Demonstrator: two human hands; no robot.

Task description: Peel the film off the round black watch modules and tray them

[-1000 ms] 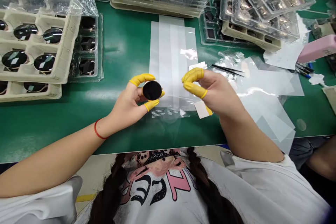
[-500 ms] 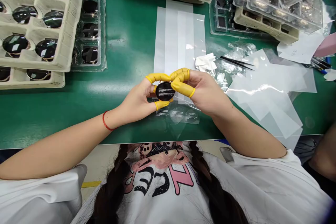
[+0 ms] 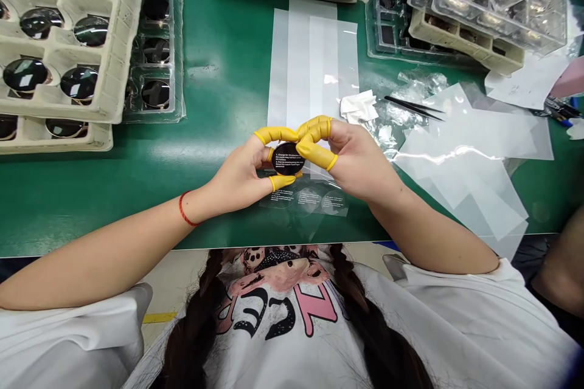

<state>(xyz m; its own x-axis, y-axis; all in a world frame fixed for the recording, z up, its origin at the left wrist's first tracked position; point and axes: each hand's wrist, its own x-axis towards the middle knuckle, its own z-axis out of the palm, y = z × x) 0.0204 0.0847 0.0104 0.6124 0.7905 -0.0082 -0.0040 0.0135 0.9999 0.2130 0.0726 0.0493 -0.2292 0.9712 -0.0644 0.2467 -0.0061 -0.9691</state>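
From the head view, the left hand (image 3: 238,165) pinches a round black disc (image 3: 288,158) (it carries small white printed lines) by its edges, with yellow finger cots (image 3: 275,134) on the fingers. The right hand (image 3: 356,159) presses its capped fingertips on the disc's right side, so both hands are together, above clear film strips (image 3: 298,61). At upper left stands a pulp tray (image 3: 123,30) holding round black glass pieces. Right of the hands lie black tweezers (image 3: 413,107), a white tissue (image 3: 359,106) and loose plastic sheets (image 3: 469,155).
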